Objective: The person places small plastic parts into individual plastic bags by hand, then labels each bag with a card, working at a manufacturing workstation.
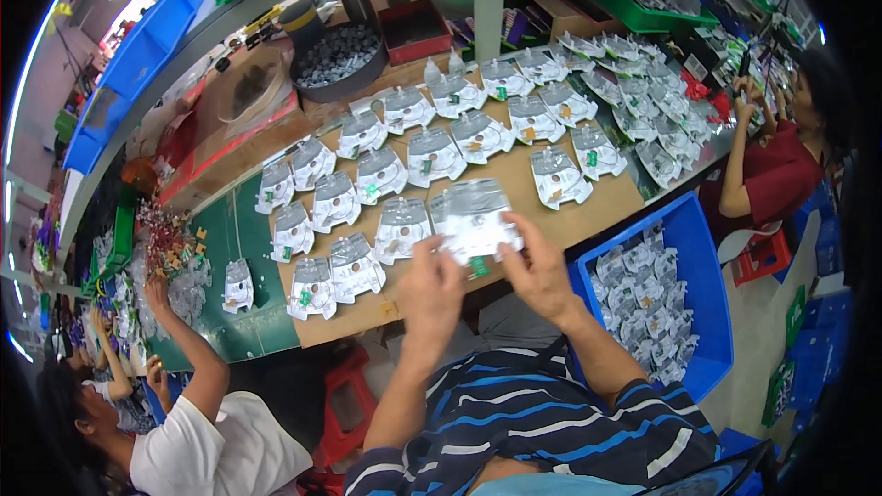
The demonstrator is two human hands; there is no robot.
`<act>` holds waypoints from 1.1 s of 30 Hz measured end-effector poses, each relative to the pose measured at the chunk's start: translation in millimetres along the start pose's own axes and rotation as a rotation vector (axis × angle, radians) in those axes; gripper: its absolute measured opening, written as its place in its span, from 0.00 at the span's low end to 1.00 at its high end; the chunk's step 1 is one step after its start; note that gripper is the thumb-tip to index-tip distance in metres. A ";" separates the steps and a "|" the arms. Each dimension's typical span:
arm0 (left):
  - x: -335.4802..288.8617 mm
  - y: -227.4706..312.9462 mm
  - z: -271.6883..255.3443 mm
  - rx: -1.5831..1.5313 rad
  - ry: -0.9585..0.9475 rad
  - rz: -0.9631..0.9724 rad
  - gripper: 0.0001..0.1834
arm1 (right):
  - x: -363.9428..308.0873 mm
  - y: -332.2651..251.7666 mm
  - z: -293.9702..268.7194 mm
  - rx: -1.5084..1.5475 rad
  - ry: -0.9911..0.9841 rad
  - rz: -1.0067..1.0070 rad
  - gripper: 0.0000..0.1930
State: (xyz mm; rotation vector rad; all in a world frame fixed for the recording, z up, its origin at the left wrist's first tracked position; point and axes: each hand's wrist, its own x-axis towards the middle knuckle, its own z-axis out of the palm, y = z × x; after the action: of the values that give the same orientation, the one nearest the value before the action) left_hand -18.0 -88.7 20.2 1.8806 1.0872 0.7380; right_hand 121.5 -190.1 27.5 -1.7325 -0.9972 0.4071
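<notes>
Both of my hands hold one silver-and-translucent plastic housing (476, 216) up over the front of the bench. My left hand (432, 289) is closed on its lower left corner. At the lower right edge, my right hand (537, 266) grips it between thumb and fingers. A small green piece (478, 266) shows just below the housing; whether it is attached, I cannot tell. Rows of similar housings, such as one with a green piece (434, 158), lie on the brown cardboard (602, 207) beyond my hands. Several of them carry small green or tan pieces.
At my right a blue bin (721, 331) holds many housings. Further back stand a round tray (344, 87) of small grey parts and a red box (418, 37). Co-workers sit left, in a white shirt (211, 445), and right, in a dark red shirt (776, 174).
</notes>
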 end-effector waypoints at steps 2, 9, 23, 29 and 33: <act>10.4 7.9 22.4 -0.199 -0.094 -0.018 0.13 | 10.4 19.5 -9.7 0.115 0.060 0.063 0.20; -13.1 -9.8 29.2 -0.163 -0.228 0.049 0.13 | 36.8 54.4 -50.4 0.173 -0.026 0.321 0.19; -10.9 -42.8 -1.5 -0.308 -0.302 -0.129 0.11 | 59.1 49.7 -51.8 -0.509 0.243 0.028 0.16; -10.8 -53.6 4.9 -0.299 -0.248 -0.017 0.09 | 68.2 71.1 -48.0 -0.912 0.097 -0.307 0.13; -9.9 -51.3 7.2 -0.231 -0.234 0.060 0.09 | 70.1 72.2 -53.2 -0.809 0.097 -0.278 0.12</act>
State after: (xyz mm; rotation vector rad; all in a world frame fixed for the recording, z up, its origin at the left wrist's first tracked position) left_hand -37.5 -85.3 -28.6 1.7566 0.7677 0.6293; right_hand 230.2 -175.7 -3.2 -2.2364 -1.4223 -0.3121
